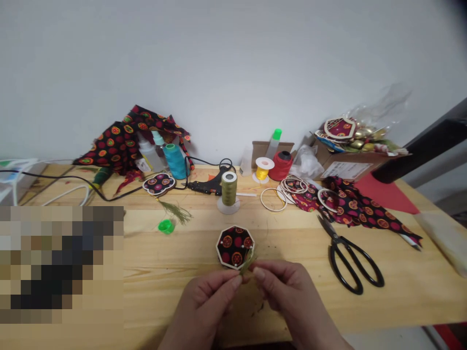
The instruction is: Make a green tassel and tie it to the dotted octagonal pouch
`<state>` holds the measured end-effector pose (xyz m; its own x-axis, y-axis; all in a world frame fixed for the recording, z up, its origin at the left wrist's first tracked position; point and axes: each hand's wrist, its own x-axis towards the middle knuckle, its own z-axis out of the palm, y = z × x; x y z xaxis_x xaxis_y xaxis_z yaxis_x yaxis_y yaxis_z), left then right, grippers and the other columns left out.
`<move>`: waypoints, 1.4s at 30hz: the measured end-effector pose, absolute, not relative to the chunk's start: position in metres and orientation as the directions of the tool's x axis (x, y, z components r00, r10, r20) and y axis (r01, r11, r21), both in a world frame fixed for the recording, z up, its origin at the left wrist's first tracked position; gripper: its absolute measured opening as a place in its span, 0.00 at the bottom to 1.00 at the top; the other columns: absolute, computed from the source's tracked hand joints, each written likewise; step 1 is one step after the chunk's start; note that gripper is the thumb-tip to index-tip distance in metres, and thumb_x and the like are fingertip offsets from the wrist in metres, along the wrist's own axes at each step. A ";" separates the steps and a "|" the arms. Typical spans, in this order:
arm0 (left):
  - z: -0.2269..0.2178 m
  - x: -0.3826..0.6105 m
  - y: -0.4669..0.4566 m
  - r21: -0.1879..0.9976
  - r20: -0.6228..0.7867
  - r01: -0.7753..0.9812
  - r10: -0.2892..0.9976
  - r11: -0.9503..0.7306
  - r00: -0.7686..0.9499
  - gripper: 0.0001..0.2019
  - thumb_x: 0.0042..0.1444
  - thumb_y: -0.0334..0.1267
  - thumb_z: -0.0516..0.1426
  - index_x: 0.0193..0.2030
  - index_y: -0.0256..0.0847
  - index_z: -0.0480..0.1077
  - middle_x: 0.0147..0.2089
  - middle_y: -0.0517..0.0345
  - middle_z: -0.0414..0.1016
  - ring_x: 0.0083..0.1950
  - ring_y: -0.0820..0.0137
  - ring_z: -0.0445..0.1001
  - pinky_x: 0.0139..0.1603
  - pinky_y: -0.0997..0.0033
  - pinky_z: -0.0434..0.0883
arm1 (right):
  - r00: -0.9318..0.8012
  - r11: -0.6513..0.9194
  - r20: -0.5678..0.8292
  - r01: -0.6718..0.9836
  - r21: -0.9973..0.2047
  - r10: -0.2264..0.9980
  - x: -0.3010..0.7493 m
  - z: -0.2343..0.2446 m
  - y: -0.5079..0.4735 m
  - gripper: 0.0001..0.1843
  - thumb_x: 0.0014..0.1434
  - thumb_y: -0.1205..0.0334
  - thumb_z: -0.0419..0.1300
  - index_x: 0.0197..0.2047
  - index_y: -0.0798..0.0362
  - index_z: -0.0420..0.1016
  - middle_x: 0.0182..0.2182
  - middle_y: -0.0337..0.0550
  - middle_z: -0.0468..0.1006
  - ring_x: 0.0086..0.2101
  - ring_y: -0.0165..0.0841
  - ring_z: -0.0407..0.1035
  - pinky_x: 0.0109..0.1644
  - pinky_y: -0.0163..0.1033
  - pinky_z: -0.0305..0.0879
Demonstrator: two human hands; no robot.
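An octagonal wooden piece covered in black fabric with red and orange dots [234, 245] lies on the wooden table [292, 272], just beyond my fingertips. My left hand [209, 299] and my right hand [284, 291] meet at its near edge. Both pinch a small bundle of olive-green thread [249, 264], fingers pressed together. A spool of olive-green thread [229, 189] stands upright on a clear base behind the octagon.
Black scissors [346, 257] lie to the right, patterned fabric scraps [357, 206] and wooden rings [273, 199] behind them. A black glue gun [207, 185], teal [175, 160], yellow [262, 170] and red [281, 165] spools, bottles and boxes line the wall. A green cap [166, 226] sits left.
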<state>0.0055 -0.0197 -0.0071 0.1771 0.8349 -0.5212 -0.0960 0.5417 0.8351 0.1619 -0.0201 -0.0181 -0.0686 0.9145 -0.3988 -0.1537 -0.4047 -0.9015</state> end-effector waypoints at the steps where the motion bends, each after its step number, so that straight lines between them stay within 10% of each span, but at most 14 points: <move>1: -0.007 0.006 -0.020 0.840 -0.515 -0.091 0.839 0.535 0.178 0.18 0.42 0.53 0.65 0.27 0.37 0.80 0.17 0.65 0.57 0.22 0.74 0.54 0.23 0.76 0.55 | -0.106 -0.427 -0.414 -0.176 -0.887 0.904 0.159 -0.019 -0.020 0.17 0.48 0.48 0.68 0.29 0.55 0.83 0.15 0.31 0.58 0.17 0.20 0.44 0.19 0.30 0.37; 36: -0.009 0.004 -0.017 0.747 -0.611 -0.118 0.746 0.654 0.266 0.21 0.38 0.55 0.67 0.25 0.36 0.76 0.14 0.72 0.54 0.14 0.82 0.46 0.15 0.77 0.41 | -0.038 -0.414 -0.424 -0.317 -0.853 0.905 0.147 -0.011 -0.013 0.15 0.44 0.54 0.70 0.17 0.57 0.77 0.15 0.35 0.68 0.18 0.23 0.55 0.22 0.31 0.49; 42: -0.011 0.003 -0.018 0.747 -0.624 -0.113 0.750 0.655 0.221 0.20 0.41 0.54 0.66 0.29 0.36 0.77 0.14 0.72 0.53 0.15 0.82 0.44 0.16 0.78 0.39 | 0.196 -0.265 -0.316 -0.248 -0.932 0.928 0.166 -0.010 -0.005 0.10 0.50 0.55 0.67 0.30 0.54 0.81 0.15 0.31 0.64 0.15 0.22 0.51 0.17 0.28 0.46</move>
